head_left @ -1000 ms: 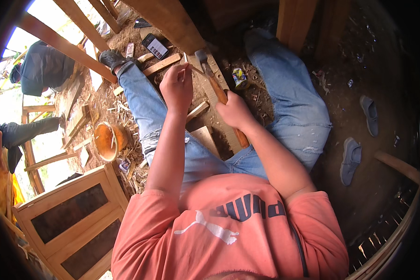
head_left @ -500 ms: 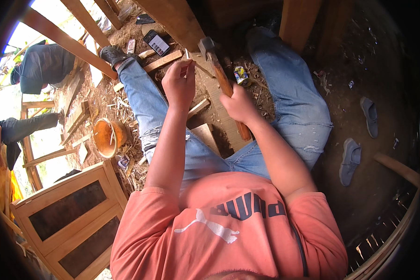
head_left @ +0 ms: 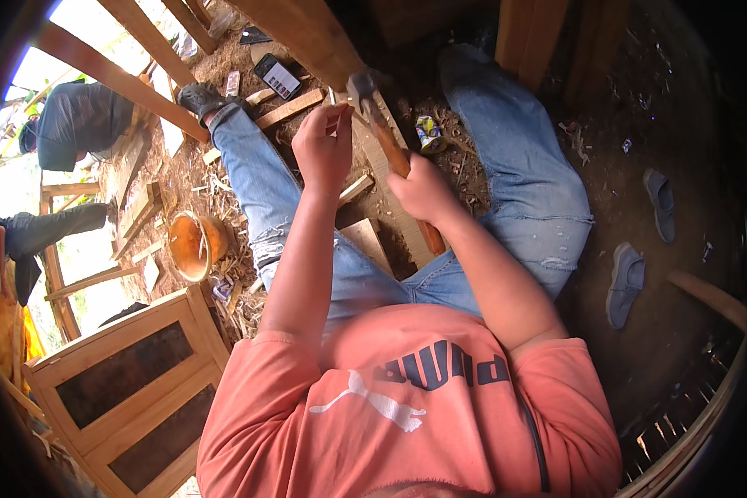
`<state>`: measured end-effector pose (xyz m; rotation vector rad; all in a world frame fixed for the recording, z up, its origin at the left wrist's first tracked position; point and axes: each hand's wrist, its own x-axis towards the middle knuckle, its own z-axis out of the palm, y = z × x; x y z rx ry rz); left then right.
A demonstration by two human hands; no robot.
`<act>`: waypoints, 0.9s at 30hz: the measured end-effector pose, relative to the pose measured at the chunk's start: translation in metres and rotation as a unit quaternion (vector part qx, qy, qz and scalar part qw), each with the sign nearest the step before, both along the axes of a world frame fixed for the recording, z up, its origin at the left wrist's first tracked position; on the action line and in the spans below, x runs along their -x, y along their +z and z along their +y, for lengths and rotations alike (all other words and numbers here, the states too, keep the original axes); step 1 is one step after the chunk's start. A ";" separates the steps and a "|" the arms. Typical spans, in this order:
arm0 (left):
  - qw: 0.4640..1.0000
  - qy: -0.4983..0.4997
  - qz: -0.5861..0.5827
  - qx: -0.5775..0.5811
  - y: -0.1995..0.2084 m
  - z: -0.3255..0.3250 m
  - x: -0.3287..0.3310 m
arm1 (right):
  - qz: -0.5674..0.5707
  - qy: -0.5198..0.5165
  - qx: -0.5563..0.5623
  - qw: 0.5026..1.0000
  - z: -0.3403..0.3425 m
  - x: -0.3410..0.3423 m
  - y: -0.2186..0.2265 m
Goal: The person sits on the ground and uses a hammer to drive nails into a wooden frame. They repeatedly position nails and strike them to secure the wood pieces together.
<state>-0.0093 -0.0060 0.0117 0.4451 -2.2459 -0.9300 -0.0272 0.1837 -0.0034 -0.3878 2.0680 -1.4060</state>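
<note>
My right hand point(head_left: 424, 191) is wrapped around the wooden handle of a hammer point(head_left: 383, 135). Its grey metal head points away from me, near the foot of a thick upright wooden post point(head_left: 311, 37). My left hand point(head_left: 324, 145) is raised just left of the hammer head, thumb and fingers pinched together. Whatever lies between those fingertips is too small to make out. Below the hammer, a long wooden board point(head_left: 402, 199) lies between my legs, with a short wood block point(head_left: 363, 241) beside it.
A phone point(head_left: 277, 75) and wood offcuts point(head_left: 290, 108) lie by my left foot. Left stand an orange bucket point(head_left: 196, 246) and a panelled wooden frame point(head_left: 129, 373). A crumpled can point(head_left: 429, 133) sits near my right leg; grey shoes point(head_left: 625, 286) lie right. Another person point(head_left: 83, 116) bends at far left.
The hammer head has shifted slightly left and toward me, closer to my left fingertips. My left hand has moved a little right. A small white strip above it no longer shows.
</note>
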 end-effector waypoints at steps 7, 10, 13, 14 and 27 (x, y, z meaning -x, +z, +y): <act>1.000 -0.002 -0.005 0.016 0.001 -0.003 0.001 | -0.036 -0.042 -0.020 0.998 -0.003 0.001 -0.021; 1.000 -0.011 0.000 -0.016 0.000 -0.004 0.005 | -0.004 -0.034 -0.008 0.999 0.002 0.001 0.016; 1.000 -0.005 -0.002 0.016 -0.002 -0.002 0.000 | 0.017 -0.005 -0.063 0.998 0.002 0.003 -0.008; 1.000 -0.011 0.004 0.025 -0.001 0.000 0.003 | -0.002 -0.005 -0.082 0.997 0.003 -0.001 -0.038; 1.000 -0.009 0.002 0.023 0.000 -0.001 0.000 | -0.083 -0.024 -0.002 0.996 0.002 -0.001 -0.028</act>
